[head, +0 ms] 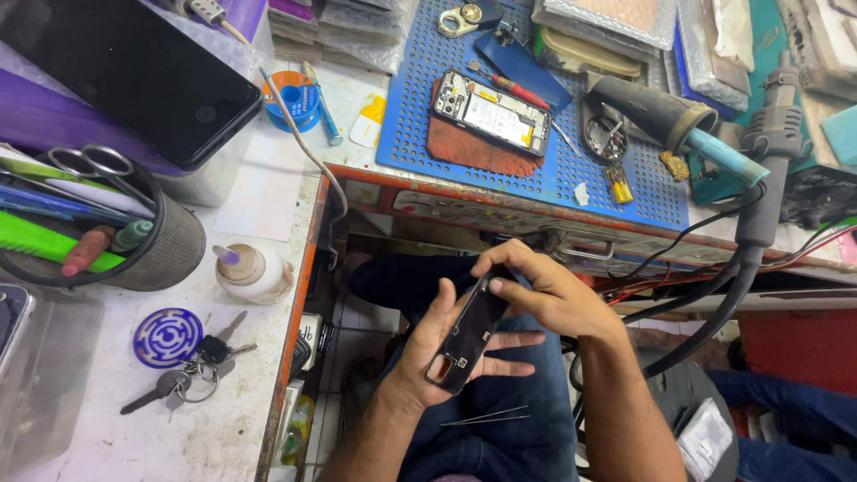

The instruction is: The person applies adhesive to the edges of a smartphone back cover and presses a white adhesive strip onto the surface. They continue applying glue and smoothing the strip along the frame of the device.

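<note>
In the head view, a black phone back cover (pixel 470 332) was seen held over the lap, below the front edge of the table (pixel 268 205). It was cradled in the left hand (pixel 439 346), whose palm lay under its lower end with the fingers spread behind it, and it was tilted so that its inner face and camera cut-out were turned upward. The right hand (pixel 544 290) was closed on the cover's upper end, with the thumb pressed against the edge and the fingers curled over the top. A pair of thin tweezers (pixel 486 417) was seen lying on the dark trousers just below the hands. On the table above, an opened phone (pixel 492 112) with its insides exposed had been laid on a brown pad upon a blue perforated mat (pixel 571 170). A red-handled screwdriver (pixel 518 90) lay just beside the phone, and a hot-air nozzle (pixel 671 122) rested to the right on the mat. At the left, a bunch of keys (pixel 192 366), a small glue bottle (pixel 251 270) and a round holder with scissors (pixel 89 162) were seen standing well apart from the hands.
</note>
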